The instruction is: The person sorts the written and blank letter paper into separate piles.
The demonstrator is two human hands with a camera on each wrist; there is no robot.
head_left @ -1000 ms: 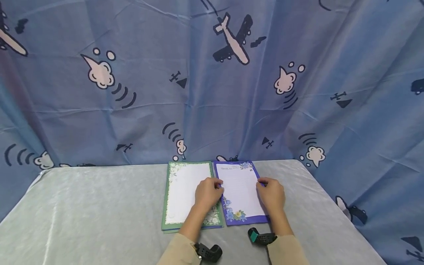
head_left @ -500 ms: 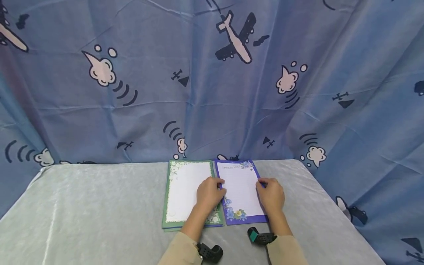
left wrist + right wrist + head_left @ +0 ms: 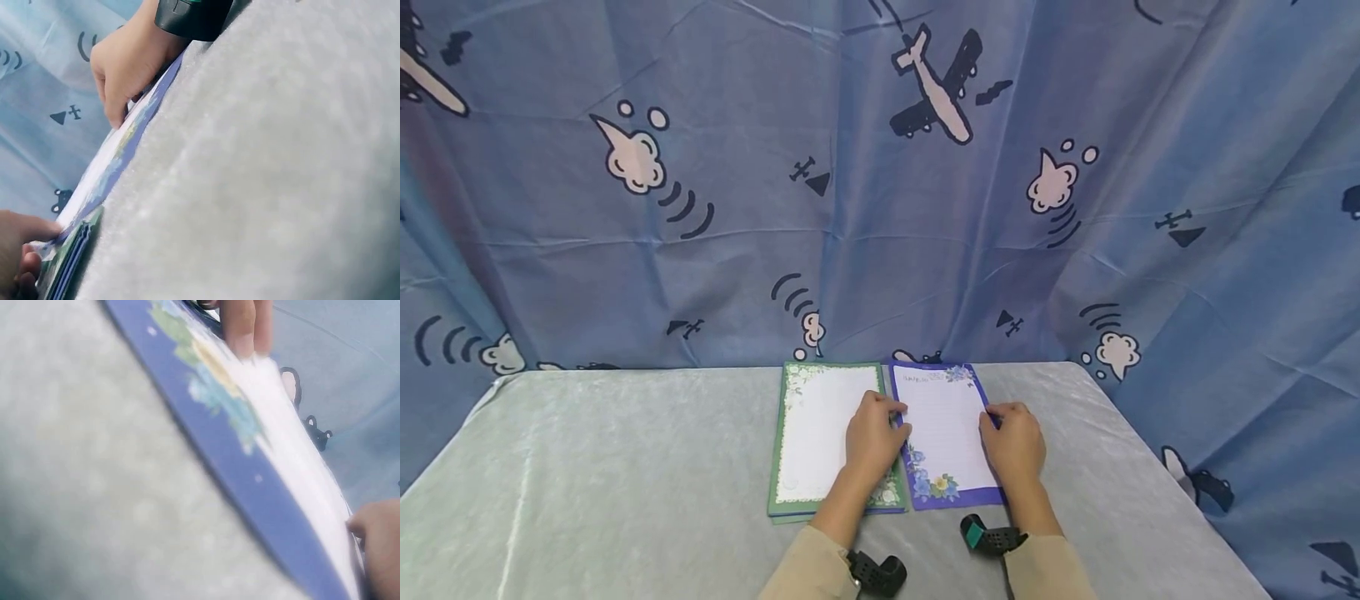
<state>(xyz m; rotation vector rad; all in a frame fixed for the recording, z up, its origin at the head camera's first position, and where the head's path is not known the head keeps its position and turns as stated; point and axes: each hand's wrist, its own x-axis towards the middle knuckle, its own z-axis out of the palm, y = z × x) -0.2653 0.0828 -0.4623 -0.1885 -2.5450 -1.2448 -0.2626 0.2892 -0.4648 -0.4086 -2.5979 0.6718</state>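
A sheet of purple-bordered letter paper (image 3: 946, 433) with blue and yellow flowers lies on the cloth-covered table. My left hand (image 3: 872, 433) holds its left edge with thumb and index finger, the forearm crossing a green-bordered stack of letter paper (image 3: 820, 442). At the opposite edge, my right hand (image 3: 1017, 442) grips the purple-bordered sheet between thumb and fingers. Up close in the left wrist view, my left thumb (image 3: 40, 229) touches the sheet's edge beside the layered stack. The right wrist view shows fingertips (image 3: 242, 337) of my left hand on the page. Undersides of the fingers are hidden.
A pale plush cloth (image 3: 647, 467) covers the table. Behind it hangs a blue curtain (image 3: 737, 208) printed with planes and clouds. Black wrist cameras (image 3: 880, 575) jut inward from both sleeves, low over the cloth.
My left hand has shifted slightly along the purple-bordered sheet's left edge, its fingers a little farther up. The right hand stays nearly still. The head view has tilted slightly.
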